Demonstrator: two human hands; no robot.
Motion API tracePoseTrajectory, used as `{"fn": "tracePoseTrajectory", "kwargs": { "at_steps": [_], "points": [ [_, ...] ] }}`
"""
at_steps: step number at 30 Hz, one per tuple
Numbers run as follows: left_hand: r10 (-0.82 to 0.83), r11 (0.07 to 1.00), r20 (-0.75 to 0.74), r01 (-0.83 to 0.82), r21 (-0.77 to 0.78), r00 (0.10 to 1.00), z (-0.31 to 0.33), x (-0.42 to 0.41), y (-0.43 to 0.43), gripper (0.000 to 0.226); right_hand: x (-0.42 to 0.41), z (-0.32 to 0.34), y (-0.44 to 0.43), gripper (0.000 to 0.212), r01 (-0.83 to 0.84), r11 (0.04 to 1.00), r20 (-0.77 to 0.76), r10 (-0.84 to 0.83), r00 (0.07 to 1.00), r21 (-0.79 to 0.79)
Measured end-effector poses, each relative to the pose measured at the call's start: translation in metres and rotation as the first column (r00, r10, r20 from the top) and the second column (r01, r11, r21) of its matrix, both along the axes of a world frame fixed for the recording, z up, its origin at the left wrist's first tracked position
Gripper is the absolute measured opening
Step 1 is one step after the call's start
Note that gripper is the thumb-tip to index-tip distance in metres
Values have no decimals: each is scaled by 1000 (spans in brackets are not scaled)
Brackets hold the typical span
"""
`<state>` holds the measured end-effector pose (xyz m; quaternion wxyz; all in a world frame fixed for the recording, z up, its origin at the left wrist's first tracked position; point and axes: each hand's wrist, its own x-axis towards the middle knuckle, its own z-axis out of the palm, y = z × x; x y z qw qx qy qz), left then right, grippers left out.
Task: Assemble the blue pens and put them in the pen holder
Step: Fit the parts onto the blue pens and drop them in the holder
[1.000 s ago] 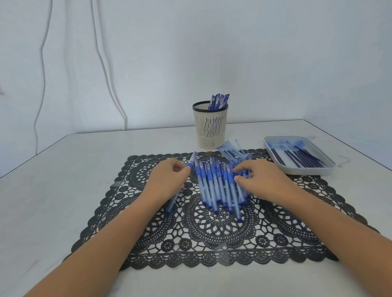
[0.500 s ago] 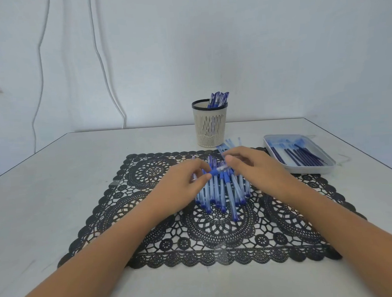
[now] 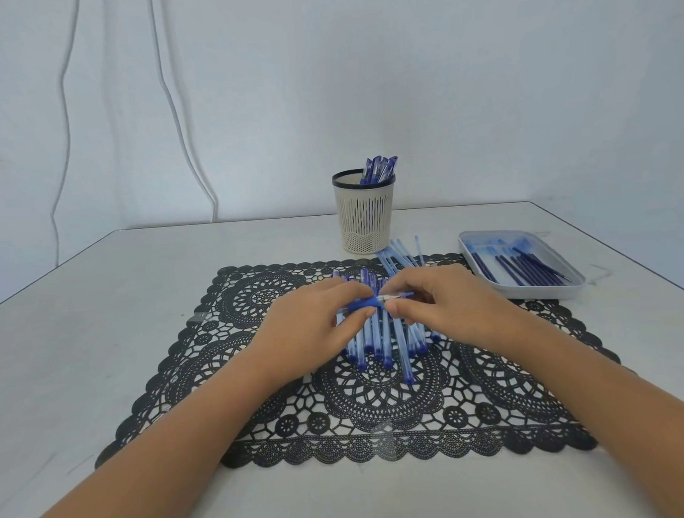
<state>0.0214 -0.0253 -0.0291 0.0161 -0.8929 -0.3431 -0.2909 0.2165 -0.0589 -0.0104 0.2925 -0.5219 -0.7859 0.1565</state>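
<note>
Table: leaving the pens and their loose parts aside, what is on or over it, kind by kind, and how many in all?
Pen holder: 1
Tray: 1
Mat: 1
Hands: 2, the left hand and the right hand, both pinching one pen
Total: 5

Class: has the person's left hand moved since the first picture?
Yes. The left hand has moved right, from beside the pen pile to over it, nearer the line of the pen holder.

White table (image 3: 98, 353); black lace mat (image 3: 263, 431), pen holder (image 3: 364, 221), tray (image 3: 534, 293)
</note>
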Motion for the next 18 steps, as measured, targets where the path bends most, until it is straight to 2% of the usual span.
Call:
{"fn": "tracePoseTrajectory", "kwargs": {
  "at_steps": [2, 10, 18],
  "points": [
    [2, 1000, -24, -3, -13, 1000, -1, 1, 1, 35, 0, -1, 1, 12, -1, 1000, 73, 1, 997, 5],
    [28, 1000, 7, -29, 13, 1000, 0, 2, -3, 44, 0, 0, -1, 10, -35, 991, 85, 24, 996, 127],
    [83, 996, 79, -80, -47, 993, 7, -3, 2, 38, 0, -1, 0, 13, -51, 971, 113, 25, 993, 234]
  ]
}}
